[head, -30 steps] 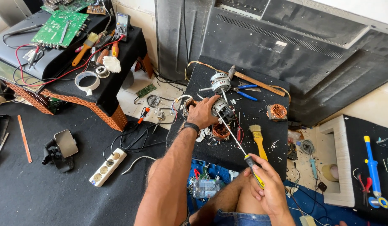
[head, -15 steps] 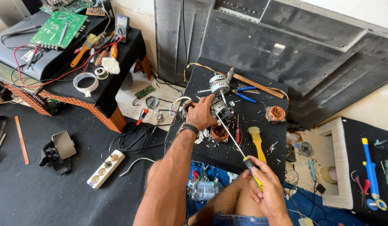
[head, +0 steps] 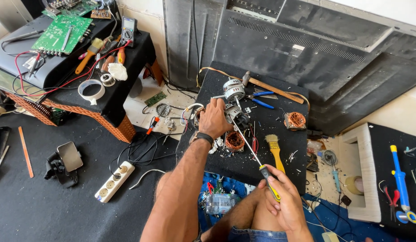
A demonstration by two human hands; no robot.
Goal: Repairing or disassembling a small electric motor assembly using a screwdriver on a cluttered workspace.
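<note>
My left hand [head: 214, 118] grips a small grey electric motor body [head: 237, 115] on a black work board [head: 208, 148]. My right hand [head: 285, 198] holds a long screwdriver [head: 253, 150] by its yellow-and-black handle, and the shaft tip reaches into the motor. A copper-wound coil [head: 235, 140] lies just below the motor. A second motor part [head: 234, 89] stands behind it. A yellow-handled brush [head: 275, 150] lies to the right of the screwdriver shaft.
Blue-handled pliers [head: 262, 100], a wooden-handled hammer [head: 273, 89] and another copper coil [head: 296, 121] lie on the board. A low table at left carries a green circuit board [head: 60, 33], a multimeter [head: 127, 29] and tape roll [head: 91, 91]. A white power strip [head: 114, 181] lies on the floor.
The hands have kept their grips. My left hand shifted slightly on the motor and the screwdriver stays pointed into it; the view moved a little.
</note>
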